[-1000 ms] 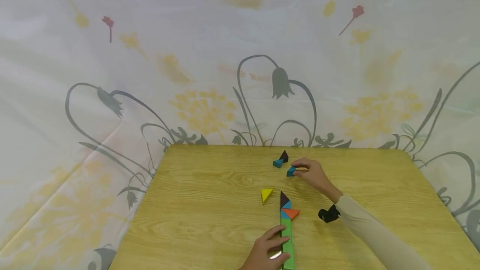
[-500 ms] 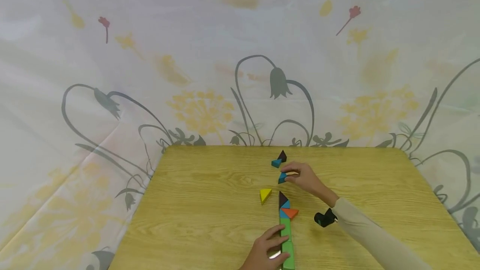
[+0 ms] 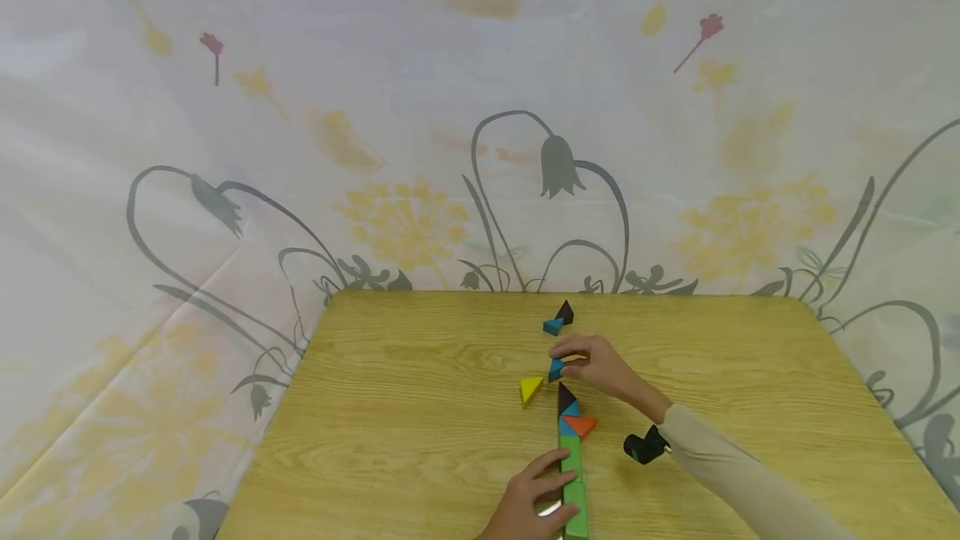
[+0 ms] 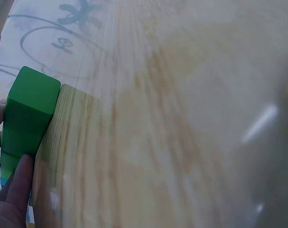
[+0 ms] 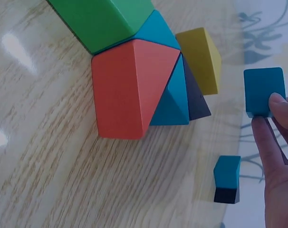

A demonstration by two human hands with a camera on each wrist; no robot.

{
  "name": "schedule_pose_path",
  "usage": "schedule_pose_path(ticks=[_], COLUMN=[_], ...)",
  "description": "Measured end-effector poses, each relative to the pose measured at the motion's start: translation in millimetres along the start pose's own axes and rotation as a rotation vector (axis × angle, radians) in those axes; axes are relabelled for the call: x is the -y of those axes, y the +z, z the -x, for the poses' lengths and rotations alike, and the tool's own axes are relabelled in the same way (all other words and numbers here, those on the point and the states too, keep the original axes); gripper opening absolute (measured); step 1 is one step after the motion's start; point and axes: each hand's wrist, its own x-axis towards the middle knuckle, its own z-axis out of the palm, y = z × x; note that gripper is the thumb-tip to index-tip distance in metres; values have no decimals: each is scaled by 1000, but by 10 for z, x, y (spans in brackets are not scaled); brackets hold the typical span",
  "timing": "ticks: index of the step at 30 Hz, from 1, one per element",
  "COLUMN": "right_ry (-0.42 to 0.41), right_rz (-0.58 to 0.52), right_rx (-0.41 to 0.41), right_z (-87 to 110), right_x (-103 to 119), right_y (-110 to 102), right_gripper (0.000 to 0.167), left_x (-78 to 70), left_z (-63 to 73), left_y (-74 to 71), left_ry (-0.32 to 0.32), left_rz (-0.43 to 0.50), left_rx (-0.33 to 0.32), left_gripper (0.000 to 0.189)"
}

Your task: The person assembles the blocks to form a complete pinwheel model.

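My right hand (image 3: 606,367) pinches a blue triangular block (image 3: 556,368) between thumb and fingers, just beyond a line of blocks. In the right wrist view the same blue block (image 5: 264,90) shows a flat rectangular face. At the line's far end lies a dark triangular block (image 3: 566,398), followed by blue triangles (image 3: 566,427) with an orange-red triangular block (image 3: 581,425) against them. Green blocks (image 3: 572,465) form the near part. My left hand (image 3: 531,497) holds these, fingers and thumb on either side of the green block (image 4: 32,99) in the left wrist view.
Left of the line's tip lies a yellow triangular block (image 3: 531,390). Farther back, a blue triangle (image 3: 552,326) touches a dark one (image 3: 566,312). A black device (image 3: 646,445) is by the right sleeve. A flower-printed curtain (image 3: 420,148) hangs behind the wooden table (image 3: 397,423).
My right hand has carried the blue triangular block left and nearer, to just past the line's dark tip. My left hand stays on the green blocks.
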Motion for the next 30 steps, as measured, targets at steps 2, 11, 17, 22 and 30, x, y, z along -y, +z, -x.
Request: schedule_pose_path(ticks=[2,11,17,22,30], right_ry=[-3,6,2,8,-30], right_rz=[-6,-35,-28,-16,-10], right_rx=[12,60,81,102,157], right_z=[1,13,19,25,16], right_x=[-5,9,-16,-24,-37], right_y=[18,82,129,160,200], right_gripper=[23,23,23,23,21], left_x=[-1,16,5,19,38], left_z=[-2,8,13,10,12], left_y=[-1,2,-6,-1,2], left_ry=[-3,2,-15,-32,-57], left_rz=[-6,-41,-7,57,99], left_rx=[2,4,12,21,23], left_gripper=[37,38,38,39,39])
